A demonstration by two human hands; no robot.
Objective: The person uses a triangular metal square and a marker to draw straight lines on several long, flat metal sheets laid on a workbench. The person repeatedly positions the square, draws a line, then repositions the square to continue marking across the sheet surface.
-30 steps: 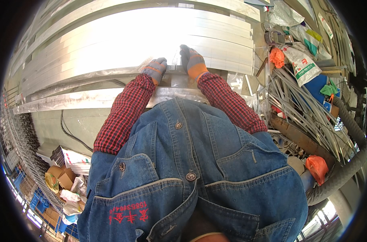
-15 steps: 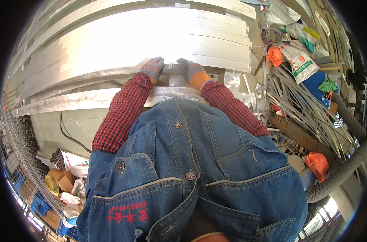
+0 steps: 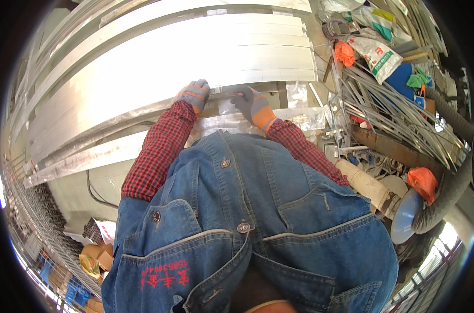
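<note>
Several long, pale metal profiles (image 3: 247, 49) lie side by side in front of me, the middle of them washed out by glare. At their near edge, my left hand (image 3: 193, 95), in a grey and orange work glove, is closed with its fingers together. A small grey metal piece (image 3: 216, 90) sits against its fingertips; its kind is unclear. To the right of it, my right hand (image 3: 255, 106), gloved alike, pinches a thin pen-like thing with a reddish end (image 3: 240, 94). Most of that thing is hidden by the fingers.
Closer to me runs a separate metal bar (image 3: 70, 154). On the right are a heap of thin metal strips (image 3: 388, 107), a white sack (image 3: 375, 57), orange bags (image 3: 422, 182) and a thick grey hose (image 3: 448, 195). Cardboard boxes (image 3: 97, 256) stand at the lower left.
My right hand has shifted slightly right and nearer, its fingers now curled in a pinch with a reddish end showing. My left hand stays at the profiles' edge. The whole view has turned slightly.
</note>
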